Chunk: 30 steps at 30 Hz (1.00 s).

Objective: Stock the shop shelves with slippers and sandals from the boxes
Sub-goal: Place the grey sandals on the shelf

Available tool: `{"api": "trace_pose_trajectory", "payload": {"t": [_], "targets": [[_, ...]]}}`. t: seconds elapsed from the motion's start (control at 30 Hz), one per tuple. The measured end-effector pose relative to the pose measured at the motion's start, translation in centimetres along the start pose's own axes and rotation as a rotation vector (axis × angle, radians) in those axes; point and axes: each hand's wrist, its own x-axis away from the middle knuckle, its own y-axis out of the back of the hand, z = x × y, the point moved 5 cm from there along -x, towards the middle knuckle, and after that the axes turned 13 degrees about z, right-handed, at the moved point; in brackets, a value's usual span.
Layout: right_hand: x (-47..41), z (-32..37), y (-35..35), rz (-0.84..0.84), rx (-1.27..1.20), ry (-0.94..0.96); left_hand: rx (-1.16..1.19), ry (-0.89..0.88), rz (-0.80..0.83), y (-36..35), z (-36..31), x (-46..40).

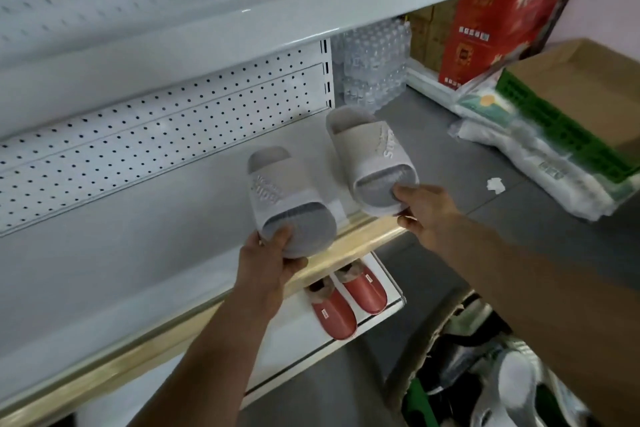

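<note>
My left hand (pixel 270 260) grips the heel of a light grey slide slipper (pixel 280 194), holding it over the white middle shelf (pixel 138 253) near its front edge. A matching grey slipper (pixel 370 152) is pinched at its heel by my right hand (pixel 429 211), at the shelf's right end. Both slippers point toes away from me, toward the pegboard back. Whether their soles touch the shelf I cannot tell. One shelf lower stands a pair of red fur-lined slippers (pixel 346 302).
An open cardboard box (pixel 450 357) with wrapped footwear sits at the lower right. On the grey floor lie plastic-wrapped packs (pixel 540 163), a green-printed carton (pixel 571 107), shrink-wrapped water bottles (pixel 374 59) and a red carton (pixel 502 10). Another shelf (pixel 242 17) overhangs above.
</note>
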Motion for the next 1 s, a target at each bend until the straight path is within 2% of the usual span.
{"api": "trace_pose_trajectory", "payload": {"t": [0.23,0.4,0.57,0.7,0.73,0.87,1.0], "targets": [[-4.9,1.1,-1.5,-0.035,0.243,-0.051,0.009,-0.097,-0.102,-0.3,-1.5,-4.2],[-6.5,0.6,-1.0,-0.054,0.489,-0.012,-0.043,-0.021,-0.118,-0.1,-1.1,-6.2],[-6.6,0.6,-1.3,-0.047,0.626,0.055,-0.231,-0.050,-0.099,0.0,-0.8,-6.7],[-5.9,1.1,-1.4,-0.068,0.810,0.098,-0.638,0.053,-0.347,1.0,-1.3,-6.1],[-5.9,1.0,-1.2,-0.076,0.846,0.109,-0.677,0.054,-0.385,1.1,-1.4,-5.7],[-5.3,0.4,-0.6,-0.061,0.836,0.160,-0.630,-0.005,-0.366,0.5,-1.4,-4.3],[-4.5,-0.3,-0.6,-0.042,0.698,0.217,-0.512,-0.101,-0.319,-0.5,-1.2,-2.6]]}}
